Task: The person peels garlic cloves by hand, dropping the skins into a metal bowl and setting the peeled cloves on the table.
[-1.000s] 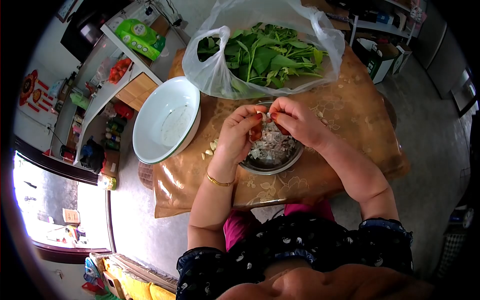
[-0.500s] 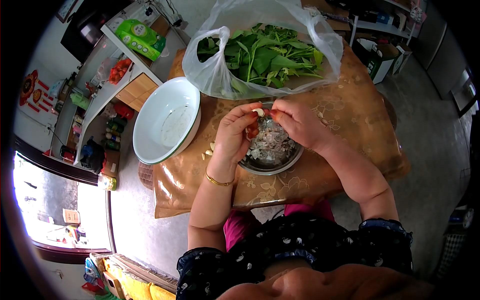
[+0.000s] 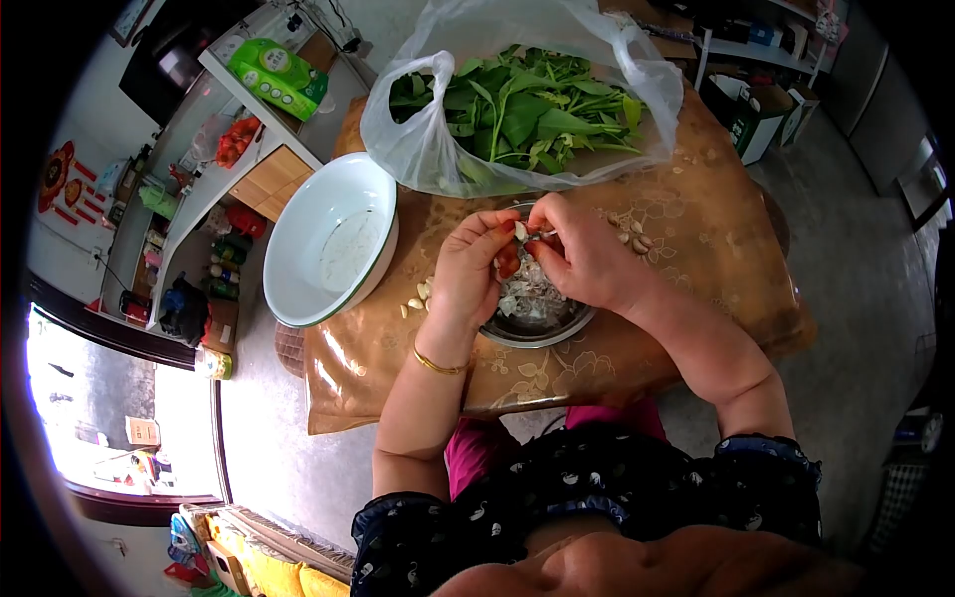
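Note:
My left hand (image 3: 472, 261) pinches a pale garlic clove (image 3: 520, 231) between thumb and fingertips. Thumb and index finger of my right hand (image 3: 587, 254) close on the clove's other side, at what looks like a bit of skin; the exact grip is partly hidden. Beneath both hands is a steel bowl (image 3: 537, 339) holding a heap of papery garlic skins (image 3: 532, 301). Several peeled garlic cloves (image 3: 417, 299) lie on the table beside my left wrist. To the right of my right hand are several garlic cloves that seem unpeeled (image 3: 637, 239).
A white enamel basin (image 3: 333, 239) stands at the table's left edge. Across the back lies an open plastic bag (image 3: 418, 149) of leafy greens (image 3: 537, 109). A brown patterned cloth (image 3: 716, 259) covers the table. Shelving (image 3: 239, 189) runs along the left wall.
My right hand has moved slightly left and its fingers have curled more over the clove. The cloves on the right show more plainly now. My left hand has barely shifted.

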